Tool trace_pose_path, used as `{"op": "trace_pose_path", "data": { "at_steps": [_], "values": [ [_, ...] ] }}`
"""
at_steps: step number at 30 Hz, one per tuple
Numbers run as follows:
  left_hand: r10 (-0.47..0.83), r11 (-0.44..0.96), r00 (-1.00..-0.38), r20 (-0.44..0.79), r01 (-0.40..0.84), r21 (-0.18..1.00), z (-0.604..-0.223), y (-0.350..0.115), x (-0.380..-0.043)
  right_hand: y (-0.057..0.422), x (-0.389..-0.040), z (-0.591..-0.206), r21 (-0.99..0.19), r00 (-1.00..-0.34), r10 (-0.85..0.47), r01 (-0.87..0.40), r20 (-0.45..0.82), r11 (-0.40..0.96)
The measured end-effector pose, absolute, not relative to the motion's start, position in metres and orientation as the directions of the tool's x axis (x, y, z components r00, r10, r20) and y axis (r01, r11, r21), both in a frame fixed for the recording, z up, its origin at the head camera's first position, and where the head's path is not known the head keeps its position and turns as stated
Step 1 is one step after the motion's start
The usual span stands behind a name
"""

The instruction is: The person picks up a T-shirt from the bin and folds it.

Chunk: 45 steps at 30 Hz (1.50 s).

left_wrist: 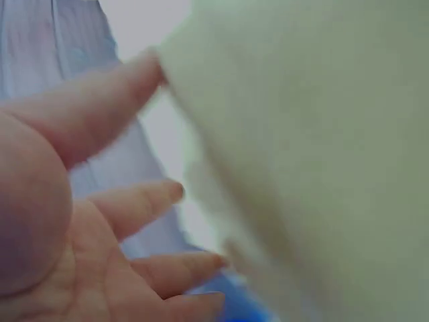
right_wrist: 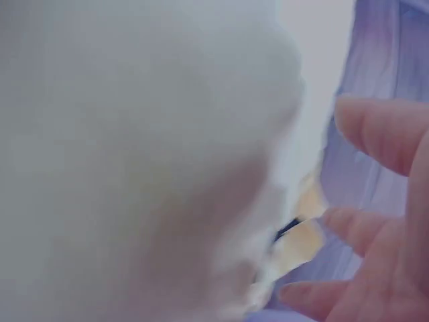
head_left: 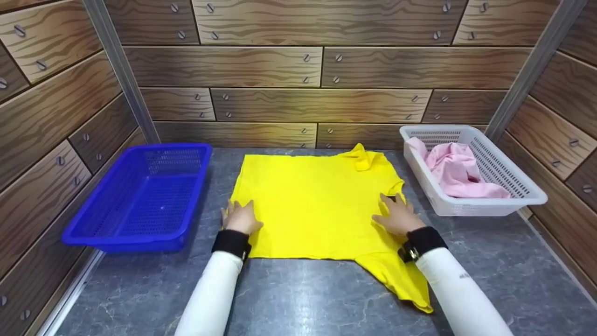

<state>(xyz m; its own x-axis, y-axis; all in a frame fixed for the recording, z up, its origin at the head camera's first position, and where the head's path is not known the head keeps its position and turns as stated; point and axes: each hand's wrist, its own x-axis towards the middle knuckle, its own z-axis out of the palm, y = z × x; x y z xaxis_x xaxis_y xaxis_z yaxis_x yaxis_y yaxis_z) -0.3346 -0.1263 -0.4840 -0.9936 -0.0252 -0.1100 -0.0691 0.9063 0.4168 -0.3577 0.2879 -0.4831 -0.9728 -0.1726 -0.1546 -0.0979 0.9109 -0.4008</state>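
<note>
A yellow T-shirt (head_left: 312,205) lies spread on the grey tabletop, hem to the left and neck to the right. Its near sleeve (head_left: 406,284) points toward me; the far sleeve (head_left: 361,157) is bunched up. On the hem edge is my left hand (head_left: 241,218), fingers spread. In the left wrist view its palm (left_wrist: 80,268) shows, with one fingertip at the edge of blurred, pale-looking cloth (left_wrist: 301,134). My right hand (head_left: 400,218) is over the neck end beside a small dark patch. The right wrist view shows its fingers (right_wrist: 375,127) apart and cloth (right_wrist: 134,134) blurred.
At the left stands a blue plastic basket (head_left: 196,196) with nothing seen inside. A white basket (head_left: 485,201) at the right holds crumpled pink cloth (head_left: 454,168). Wood-patterned walls (head_left: 261,70) enclose the back and sides.
</note>
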Motion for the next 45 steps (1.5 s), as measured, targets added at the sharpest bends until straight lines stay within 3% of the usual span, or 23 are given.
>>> {"op": "trace_pose_path", "data": {
  "at_steps": [3, 6, 10, 16, 21, 25, 31, 38, 45],
  "values": [
    [0.089, 0.915, -0.996, 0.013, 0.087, 0.393, -0.484, -0.114, -0.308, 0.278, -0.333, -0.48, -0.391, -0.969, -0.234, -0.185, -0.081, 0.902],
    [0.228, 0.893, -0.972, 0.052, 0.23, 0.388, -0.484, -0.104, -0.282, 0.265, -0.306, -0.475, -0.388, -0.947, -0.321, -0.295, -0.003, 0.873],
    [0.309, 0.895, -0.947, 0.089, 0.321, 0.308, -0.489, -0.102, -0.262, 0.255, -0.275, -0.472, -0.405, -0.929, -0.364, -0.309, -0.065, 0.861],
    [0.276, 0.939, -0.939, 0.204, 0.309, 0.153, -0.496, -0.105, -0.256, 0.255, -0.248, -0.477, -0.338, -0.911, -0.309, -0.21, -0.272, 0.917],
    [0.274, 0.948, -0.922, 0.274, 0.307, 0.085, -0.5, -0.107, -0.258, 0.265, -0.243, -0.475, -0.292, -0.942, -0.249, -0.179, -0.223, 0.939],
    [0.312, 0.934, -0.888, 0.339, 0.351, 0.06, -0.501, -0.11, -0.262, 0.273, -0.242, -0.472, -0.291, -0.97, -0.219, -0.18, -0.108, 0.94],
    [0.31, 0.918, -0.864, 0.396, 0.38, 0.112, -0.502, -0.119, -0.269, 0.284, -0.248, -0.475, -0.34, -0.971, -0.237, -0.231, 0.026, 0.912],
    [0.247, 0.932, -0.914, 0.321, 0.314, 0.179, -0.5, -0.136, -0.269, 0.308, -0.257, -0.476, -0.48, -0.937, -0.347, -0.288, -0.037, 0.829],
    [0.23, 0.917, -0.942, 0.246, 0.295, 0.268, -0.494, -0.155, -0.269, 0.333, -0.258, -0.468, -0.582, -0.94, -0.331, -0.315, 0.083, 0.75]
  ]
}}
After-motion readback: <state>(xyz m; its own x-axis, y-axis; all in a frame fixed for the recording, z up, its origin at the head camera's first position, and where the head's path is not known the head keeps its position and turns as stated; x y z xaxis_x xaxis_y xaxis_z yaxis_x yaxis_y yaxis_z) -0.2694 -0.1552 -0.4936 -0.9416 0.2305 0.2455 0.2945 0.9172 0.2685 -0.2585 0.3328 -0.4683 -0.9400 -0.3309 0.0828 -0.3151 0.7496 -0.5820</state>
